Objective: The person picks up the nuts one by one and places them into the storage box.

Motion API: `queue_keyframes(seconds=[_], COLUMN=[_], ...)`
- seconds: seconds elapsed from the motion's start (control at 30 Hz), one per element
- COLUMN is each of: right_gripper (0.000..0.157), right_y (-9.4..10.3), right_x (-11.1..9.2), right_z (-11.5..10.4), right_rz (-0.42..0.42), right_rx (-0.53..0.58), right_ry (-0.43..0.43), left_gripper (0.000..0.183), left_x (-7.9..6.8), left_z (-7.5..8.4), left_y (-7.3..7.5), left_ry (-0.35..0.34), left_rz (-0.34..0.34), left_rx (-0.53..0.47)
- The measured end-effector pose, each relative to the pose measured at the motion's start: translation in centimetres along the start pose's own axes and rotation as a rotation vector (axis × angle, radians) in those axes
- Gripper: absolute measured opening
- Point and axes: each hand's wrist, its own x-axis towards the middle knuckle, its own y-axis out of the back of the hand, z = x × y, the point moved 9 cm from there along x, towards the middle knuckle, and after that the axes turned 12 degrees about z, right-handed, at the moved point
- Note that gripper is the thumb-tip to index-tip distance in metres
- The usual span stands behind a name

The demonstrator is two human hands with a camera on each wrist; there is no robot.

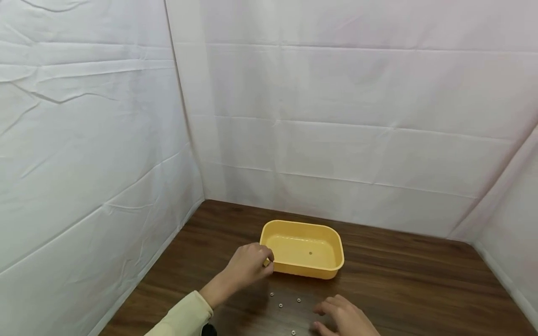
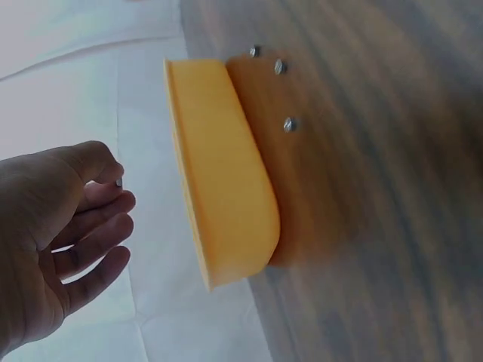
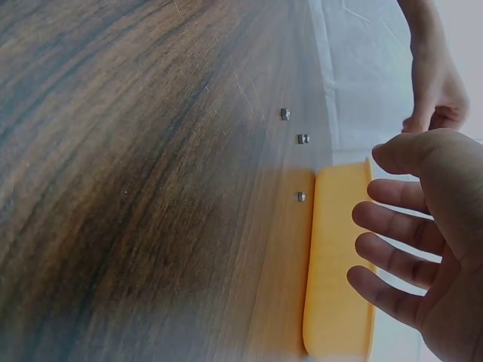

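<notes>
My left hand (image 1: 251, 265) is at the near left corner of a yellow plastic box (image 1: 307, 269). Its thumb and index finger pinch a small metal nut (image 2: 118, 182), mostly hidden by the fingertips. One nut (image 1: 310, 253) lies on the floor of the box. On the wooden table in front of it are several more nuts, among them one nut (image 1: 280, 305) between the two hands and another (image 1: 293, 332) close to the bottom edge of the head view. My right hand (image 1: 345, 317) hovers just right of these nuts, fingers apart and gently bent, holding nothing.
The dark wooden table (image 1: 403, 275) meets white cloth walls (image 1: 336, 116) at the back and on both sides. A small black object (image 1: 208, 330) shows beside the left sleeve (image 1: 185, 315), at the bottom of the head view.
</notes>
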Motion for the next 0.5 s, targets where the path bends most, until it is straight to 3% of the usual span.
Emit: queue_keyframes(seconds=[0.33, 0.5], right_gripper=[0.027, 0.026], right_y=[0.3, 0.4], right_x=[-0.2, -0.3], right_z=[-0.6, -1.3], right_rz=[0.028, 0.064], right_rx=[-0.019, -0.029], right_ry=[0.024, 0.067], left_gripper=[0.004, 0.005], left_x=[2.4, 3.4], left_z=[-1.2, -2.1], left_y=[-0.1, -0.3], left_ry=[-0.041, -0.026], left_rz=[0.003, -0.014], left_rx=[-0.001, -0.019])
